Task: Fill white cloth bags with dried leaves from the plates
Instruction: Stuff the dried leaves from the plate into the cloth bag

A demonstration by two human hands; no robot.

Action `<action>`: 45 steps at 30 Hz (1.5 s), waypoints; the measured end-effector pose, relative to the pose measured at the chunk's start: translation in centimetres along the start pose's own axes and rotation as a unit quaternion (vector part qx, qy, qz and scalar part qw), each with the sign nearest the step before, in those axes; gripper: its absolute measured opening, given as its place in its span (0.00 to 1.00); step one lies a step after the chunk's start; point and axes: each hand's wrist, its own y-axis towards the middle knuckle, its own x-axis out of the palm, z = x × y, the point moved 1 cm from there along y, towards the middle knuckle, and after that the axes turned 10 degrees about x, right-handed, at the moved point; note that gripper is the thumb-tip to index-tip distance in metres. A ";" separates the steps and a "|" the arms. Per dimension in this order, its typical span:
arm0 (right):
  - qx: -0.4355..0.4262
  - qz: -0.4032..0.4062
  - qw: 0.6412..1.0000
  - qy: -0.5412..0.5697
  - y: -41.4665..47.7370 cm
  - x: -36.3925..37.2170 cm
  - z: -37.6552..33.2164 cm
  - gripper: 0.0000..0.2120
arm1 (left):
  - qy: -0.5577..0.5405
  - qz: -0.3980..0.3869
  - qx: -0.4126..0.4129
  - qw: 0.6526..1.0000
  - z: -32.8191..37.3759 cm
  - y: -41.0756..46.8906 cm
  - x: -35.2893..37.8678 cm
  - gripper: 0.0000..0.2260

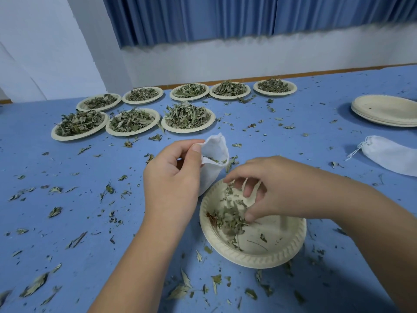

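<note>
My left hand (173, 175) pinches the rim of a white cloth bag (215, 152) and holds its mouth open just above the table; some leaves show inside. Right beside it lies a cream paper plate (266, 251) with a small remaining heap of dried leaves (230, 220). My right hand (268, 190) hovers over that heap, its fingers curled down and spread among the leaves. Whether it grips any leaves is unclear.
Several plates heaped with dried leaves (187, 118) stand in two rows at the back of the blue table (67, 199). A stack of empty plates (385, 110) and a filled white drawstring bag (388, 154) lie at the right. Loose leaf bits are scattered everywhere.
</note>
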 end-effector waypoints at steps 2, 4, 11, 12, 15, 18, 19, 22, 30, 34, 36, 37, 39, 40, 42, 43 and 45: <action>0.009 0.041 0.999 -0.004 -0.1 -0.3 0.5 0.28 | -0.005 0.002 -0.001 1.000 0.0 0.0 -0.1 0.10; 0.027 0.069 0.997 -0.017 -0.3 -0.1 1.0 0.28 | -0.007 0.004 -0.002 1.000 0.0 0.1 -0.1 0.10; 0.045 0.069 0.995 -0.054 -0.8 4.7 0.3 0.53 | -0.004 -0.002 0.005 1.000 0.1 0.1 0.0 0.09; 0.045 0.067 0.995 -0.060 -0.8 5.2 0.2 0.52 | -0.005 -0.001 0.005 1.000 0.1 0.1 -0.1 0.09; 0.031 0.069 0.994 -0.077 -0.5 6.3 0.3 0.43 | -0.004 0.002 0.009 1.000 0.0 0.2 -0.2 0.10; 0.011 0.072 0.994 -0.082 -0.3 6.9 0.6 0.36 | -0.008 0.001 0.006 1.000 -0.1 0.2 -0.2 0.12; 0.005 0.069 0.995 -0.076 -0.3 7.0 0.7 0.35 | -0.008 0.000 0.005 1.000 -0.1 0.2 -0.2 0.12; -0.022 0.070 0.996 -0.056 -0.2 7.0 0.8 0.31 | -0.004 -0.001 0.004 1.000 -0.2 0.2 -0.2 0.13; -0.051 0.071 0.996 -0.027 -0.1 6.1 1.2 0.34 | -0.004 -0.001 0.004 1.000 -0.2 0.3 -0.2 0.11; -0.108 0.067 0.991 -0.040 0.0 6.7 0.3 0.29 | -0.006 -0.006 0.009 1.000 0.0 0.2 0.0 0.11; -0.126 0.061 0.989 -0.039 0.1 6.7 0.0 0.24 | -0.006 -0.007 0.010 1.000 0.0 0.2 0.0 0.11; -0.132 0.059 0.989 -0.041 0.0 6.7 -0.1 0.22 | -0.006 -0.008 0.010 1.000 0.0 0.2 0.0 0.11; -0.141 0.059 0.987 -0.043 -0.1 6.4 -0.2 0.16 | -0.003 -0.008 0.007 1.000 -0.1 0.2 0.0 0.11; -0.140 0.060 0.987 -0.041 -0.3 6.3 -0.1 0.13 | -0.003 -0.009 0.005 1.000 -0.2 0.2 0.0 0.10; -0.131 0.062 0.989 -0.026 -0.6 6.0 0.2 0.11 | -0.004 -0.008 0.002 1.000 -0.3 0.3 -0.1 0.10; -0.126 0.063 0.990 -0.014 -0.7 5.8 0.3 0.11 | -0.004 -0.008 0.001 1.000 -0.3 0.3 -0.1 0.10; -0.128 0.060 0.990 0.006 -0.8 5.7 0.2 0.12 | -0.004 -0.008 0.004 1.000 -0.3 0.3 -0.1 0.11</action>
